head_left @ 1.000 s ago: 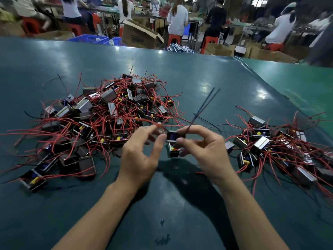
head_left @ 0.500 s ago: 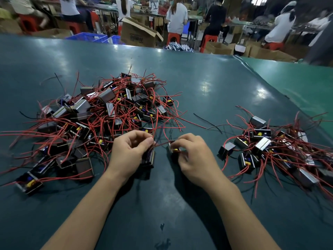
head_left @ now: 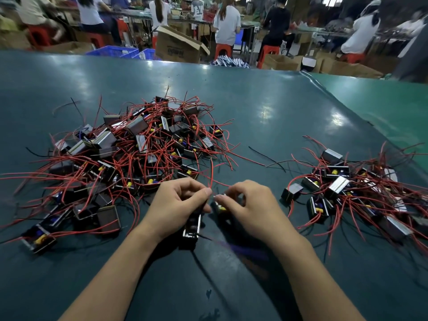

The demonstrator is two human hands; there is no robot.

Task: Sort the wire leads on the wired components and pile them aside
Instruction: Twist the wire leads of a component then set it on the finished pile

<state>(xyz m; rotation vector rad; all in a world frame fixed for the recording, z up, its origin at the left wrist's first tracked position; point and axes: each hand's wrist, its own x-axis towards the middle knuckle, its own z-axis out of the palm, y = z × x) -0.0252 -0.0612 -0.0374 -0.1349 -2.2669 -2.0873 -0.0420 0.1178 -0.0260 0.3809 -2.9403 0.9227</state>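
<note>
- The left hand (head_left: 176, 205) has its fingers curled, thumb and forefinger pinching a red lead (head_left: 211, 174) that rises from the gap between the two hands; a dark component (head_left: 191, 227) sticks out below this hand toward the near edge of the tabletop (head_left: 266, 107), apparently held in the same hand.
- The right hand (head_left: 250, 205) is curled too, its fingertips closed on a second small component (head_left: 220, 207) with a yellow part, just beside the left thumb.
- To do this step well, I would draw each lead straight through the pinch, away from the body of the part, and keep the pull gentle so nothing strains where wire meets part.
- Keep both parts low over the near middle of the tabletop, so loose leads do not snag the neighbours.
- The unsorted heap (head_left: 129, 154) lies toward the left edge, its red wires reaching almost to the left hand; lift clear of those strands first.
- The finished pile (head_left: 347, 193) sits toward the right edge, apart from the hands; lay each part there with its leads running together.
</note>
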